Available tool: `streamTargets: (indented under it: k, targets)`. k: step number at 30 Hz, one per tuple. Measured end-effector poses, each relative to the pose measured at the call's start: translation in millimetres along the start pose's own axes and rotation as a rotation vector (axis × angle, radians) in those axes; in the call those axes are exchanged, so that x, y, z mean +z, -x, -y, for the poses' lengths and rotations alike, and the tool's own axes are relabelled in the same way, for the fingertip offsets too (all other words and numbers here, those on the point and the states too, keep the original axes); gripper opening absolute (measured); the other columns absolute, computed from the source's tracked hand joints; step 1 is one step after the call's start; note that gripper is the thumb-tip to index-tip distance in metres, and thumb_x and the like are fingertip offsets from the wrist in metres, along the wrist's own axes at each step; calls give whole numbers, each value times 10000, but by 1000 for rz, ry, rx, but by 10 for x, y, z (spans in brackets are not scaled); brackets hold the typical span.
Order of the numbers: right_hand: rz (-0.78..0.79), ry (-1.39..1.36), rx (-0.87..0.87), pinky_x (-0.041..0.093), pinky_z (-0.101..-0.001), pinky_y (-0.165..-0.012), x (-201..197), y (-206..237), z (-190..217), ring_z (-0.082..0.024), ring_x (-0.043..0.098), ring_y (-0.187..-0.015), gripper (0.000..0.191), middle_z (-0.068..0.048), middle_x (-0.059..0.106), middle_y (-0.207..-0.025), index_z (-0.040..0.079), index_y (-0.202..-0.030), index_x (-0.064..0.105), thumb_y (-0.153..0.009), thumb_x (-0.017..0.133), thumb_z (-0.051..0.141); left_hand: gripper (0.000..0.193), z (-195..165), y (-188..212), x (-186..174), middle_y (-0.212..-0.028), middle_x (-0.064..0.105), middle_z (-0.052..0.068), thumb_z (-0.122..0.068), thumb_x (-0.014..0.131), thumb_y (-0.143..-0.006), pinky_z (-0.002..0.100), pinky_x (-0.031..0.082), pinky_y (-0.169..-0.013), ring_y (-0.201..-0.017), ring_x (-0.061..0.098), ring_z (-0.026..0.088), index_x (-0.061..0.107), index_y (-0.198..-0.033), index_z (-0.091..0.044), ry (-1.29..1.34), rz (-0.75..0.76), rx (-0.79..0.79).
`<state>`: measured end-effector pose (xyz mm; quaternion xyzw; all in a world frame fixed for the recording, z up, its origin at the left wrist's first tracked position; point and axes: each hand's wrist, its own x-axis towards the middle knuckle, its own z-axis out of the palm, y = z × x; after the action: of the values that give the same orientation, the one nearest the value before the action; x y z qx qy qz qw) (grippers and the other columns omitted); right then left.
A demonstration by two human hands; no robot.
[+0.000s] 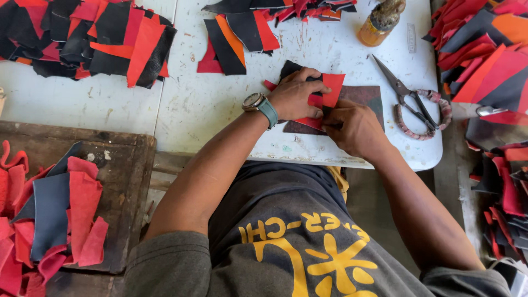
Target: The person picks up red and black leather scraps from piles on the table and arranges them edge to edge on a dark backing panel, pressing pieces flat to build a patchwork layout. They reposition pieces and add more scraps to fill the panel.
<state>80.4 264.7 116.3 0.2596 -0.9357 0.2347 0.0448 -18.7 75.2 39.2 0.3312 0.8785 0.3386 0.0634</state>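
Note:
My left hand (294,94) lies flat on a small stack of red and black leather pieces (331,88), pressing them onto a dark brown board (367,97) on the white table (209,104). A watch with a teal strap is on that wrist. My right hand (352,127) rests at the stack's near edge, fingers curled and pinching a red piece; something thin and dark may be in its grip, but I cannot tell.
Scissors with wrapped handles (419,104) lie right of the board. An amber bottle (379,23) stands at the back. Heaps of red, orange and black leather scraps (88,38) sit at the left, the right (484,49) and on a wooden board (49,214).

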Motion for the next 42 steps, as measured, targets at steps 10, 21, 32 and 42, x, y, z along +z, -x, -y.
streamTargets:
  k: [10,21,32,42]
  targets:
    - [-228,-601,475,536,-353,-733,8,34,-292,-260,703,-784,74,-125,694,-953,35,-965,759,-952,733,103,642,-18,48,-51,-1548,382,96,-416,848,-763,450,294,-1190,-1434,378,307,638,-1349,-257,27,18,-6]
    - [-25,-13,19,547,-416,-729,32,-22,5,-335,678,-804,96,-140,699,-891,31,-854,767,-793,790,102,632,-27,88,-68,-1553,376,87,-420,847,-780,456,289,-1192,-1439,380,306,633,-1354,-266,-12,20,-9]
    - [-46,-60,47,539,-434,-704,46,-49,-43,-351,669,-796,118,-151,686,-891,16,-845,739,-778,791,98,635,-14,52,-34,-1557,363,84,-430,840,-794,490,273,-1189,-1445,373,299,623,-1368,-267,-58,18,-7]
    - [-78,-63,11,528,-446,-689,55,-3,-20,-354,655,-779,128,-162,667,-882,16,-836,731,-760,796,95,638,33,34,-10,-1556,359,85,-431,837,-794,479,282,-1196,-1448,358,308,615,-1372,-277,-44,30,1]
